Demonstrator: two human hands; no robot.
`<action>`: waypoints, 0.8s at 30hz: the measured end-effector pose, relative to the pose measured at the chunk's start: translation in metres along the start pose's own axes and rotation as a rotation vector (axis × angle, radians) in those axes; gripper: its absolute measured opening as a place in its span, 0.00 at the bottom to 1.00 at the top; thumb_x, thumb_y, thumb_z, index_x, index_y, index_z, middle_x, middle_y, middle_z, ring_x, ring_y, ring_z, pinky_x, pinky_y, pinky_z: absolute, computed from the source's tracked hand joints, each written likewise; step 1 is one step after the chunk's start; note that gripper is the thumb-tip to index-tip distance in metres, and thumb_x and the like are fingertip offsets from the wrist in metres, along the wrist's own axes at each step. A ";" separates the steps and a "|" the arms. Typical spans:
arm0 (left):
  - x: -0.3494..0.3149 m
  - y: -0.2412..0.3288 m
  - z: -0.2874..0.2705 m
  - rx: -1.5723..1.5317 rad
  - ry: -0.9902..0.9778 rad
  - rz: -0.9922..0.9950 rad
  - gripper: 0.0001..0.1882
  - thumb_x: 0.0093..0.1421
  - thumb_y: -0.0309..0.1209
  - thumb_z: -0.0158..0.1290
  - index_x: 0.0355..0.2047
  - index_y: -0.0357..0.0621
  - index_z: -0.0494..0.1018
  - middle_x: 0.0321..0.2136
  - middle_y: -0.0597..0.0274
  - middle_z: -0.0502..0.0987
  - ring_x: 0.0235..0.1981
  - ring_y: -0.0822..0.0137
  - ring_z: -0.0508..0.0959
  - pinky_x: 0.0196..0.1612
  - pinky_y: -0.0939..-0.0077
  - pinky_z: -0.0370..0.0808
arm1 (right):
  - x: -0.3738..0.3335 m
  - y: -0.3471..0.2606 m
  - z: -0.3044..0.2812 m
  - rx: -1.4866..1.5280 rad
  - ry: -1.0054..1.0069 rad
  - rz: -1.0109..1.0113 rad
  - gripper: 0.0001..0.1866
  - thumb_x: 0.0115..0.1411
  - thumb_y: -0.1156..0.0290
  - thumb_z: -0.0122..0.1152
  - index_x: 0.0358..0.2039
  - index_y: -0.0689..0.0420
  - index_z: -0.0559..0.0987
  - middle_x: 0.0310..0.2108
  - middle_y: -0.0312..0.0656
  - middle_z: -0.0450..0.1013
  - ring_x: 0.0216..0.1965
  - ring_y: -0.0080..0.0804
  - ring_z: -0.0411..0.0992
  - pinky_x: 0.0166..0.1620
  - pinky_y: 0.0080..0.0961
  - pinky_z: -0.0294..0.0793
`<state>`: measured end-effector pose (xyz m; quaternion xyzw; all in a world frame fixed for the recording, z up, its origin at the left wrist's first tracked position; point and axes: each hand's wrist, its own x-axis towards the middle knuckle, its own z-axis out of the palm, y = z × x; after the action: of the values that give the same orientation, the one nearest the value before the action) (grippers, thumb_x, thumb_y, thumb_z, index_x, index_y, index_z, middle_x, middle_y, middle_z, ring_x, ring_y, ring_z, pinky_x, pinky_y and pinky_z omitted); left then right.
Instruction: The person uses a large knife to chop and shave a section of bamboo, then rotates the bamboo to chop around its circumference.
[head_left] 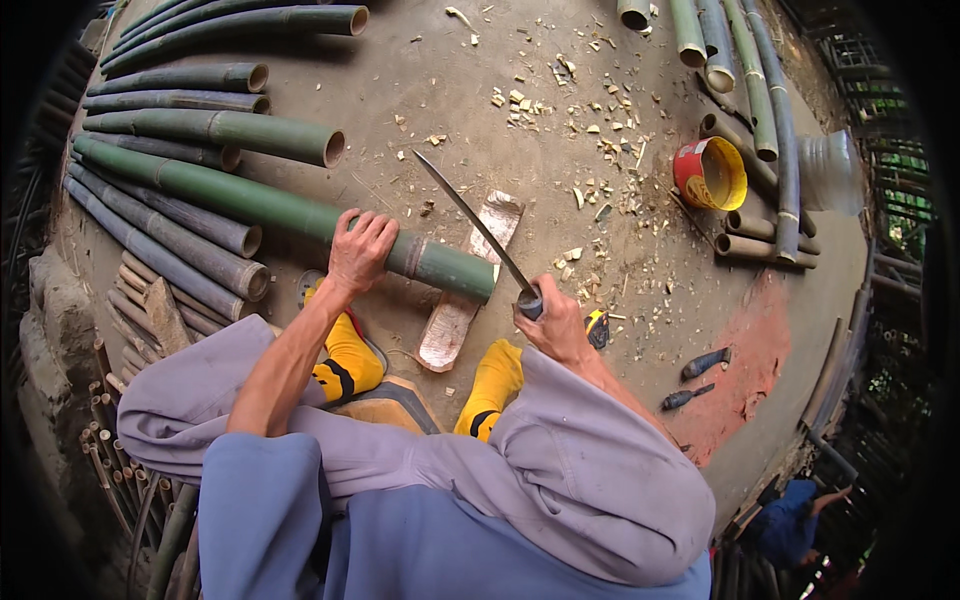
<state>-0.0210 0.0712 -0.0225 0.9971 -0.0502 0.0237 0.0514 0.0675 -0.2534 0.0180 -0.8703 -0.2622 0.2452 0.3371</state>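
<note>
A thick green bamboo pole runs from the far left toward the middle, its cut end resting over a pale wooden block. My left hand curls over the top of this pole, a short way back from that end. In my right hand is a long knife, gripped by its dark handle. The narrow blade points up and to the left, above the block's far part. The handle is close to the pole's end, with a small gap between them.
Several bamboo poles lie at the left. More poles are at the right, beside a red and yellow bucket. Bamboo chips litter the ground. Two dark tools lie at lower right. Another person is farther off.
</note>
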 end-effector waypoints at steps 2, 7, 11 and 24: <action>0.001 0.001 0.001 0.008 0.050 0.009 0.28 0.37 0.26 0.62 0.43 0.48 0.71 0.40 0.65 0.75 0.47 0.65 0.74 0.57 0.59 0.62 | -0.007 -0.013 0.001 0.104 0.196 -0.144 0.20 0.49 0.71 0.66 0.37 0.62 0.66 0.25 0.59 0.74 0.29 0.58 0.76 0.30 0.48 0.73; -0.002 -0.001 0.012 0.034 0.165 0.019 0.24 0.42 0.25 0.59 0.43 0.47 0.72 0.41 0.65 0.75 0.47 0.65 0.74 0.58 0.58 0.61 | 0.008 0.024 0.005 -0.248 -0.221 0.158 0.19 0.49 0.73 0.67 0.37 0.62 0.67 0.26 0.58 0.75 0.31 0.58 0.76 0.31 0.45 0.75; -0.009 0.004 0.014 0.053 0.209 0.001 0.23 0.42 0.26 0.58 0.43 0.47 0.72 0.41 0.65 0.75 0.47 0.65 0.74 0.59 0.59 0.61 | -0.015 -0.007 0.001 0.054 0.129 -0.058 0.20 0.48 0.73 0.67 0.38 0.60 0.67 0.25 0.58 0.75 0.31 0.57 0.77 0.33 0.44 0.77; 0.039 -0.011 -0.012 -0.110 -0.568 0.016 0.34 0.30 0.32 0.66 0.44 0.51 0.70 0.40 0.64 0.77 0.47 0.61 0.76 0.57 0.49 0.63 | -0.016 -0.006 0.005 -0.029 0.068 -0.024 0.17 0.49 0.73 0.66 0.34 0.61 0.66 0.25 0.58 0.75 0.29 0.59 0.76 0.31 0.47 0.74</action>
<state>0.0184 0.0792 -0.0095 0.9591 -0.0714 -0.2589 0.0893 0.0509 -0.2578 0.0229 -0.8798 -0.2646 0.2073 0.3360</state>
